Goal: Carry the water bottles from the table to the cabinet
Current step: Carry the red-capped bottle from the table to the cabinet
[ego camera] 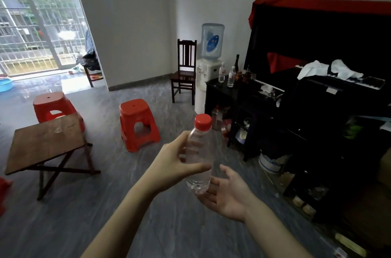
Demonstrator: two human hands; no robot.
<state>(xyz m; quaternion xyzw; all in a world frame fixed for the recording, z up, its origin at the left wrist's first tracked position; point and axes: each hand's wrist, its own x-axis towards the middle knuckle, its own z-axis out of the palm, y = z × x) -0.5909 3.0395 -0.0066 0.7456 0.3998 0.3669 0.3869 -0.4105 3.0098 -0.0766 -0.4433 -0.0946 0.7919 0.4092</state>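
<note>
I see grey walls [131,14] and a grey floor [105,204]. Daylight enters a barred window [31,25]; two red stools [138,124] stand nearby.

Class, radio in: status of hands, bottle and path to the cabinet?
Left hand grips bottle; right hand open under its base. Two bottles on cabinet. Floor ahead open.
</note>
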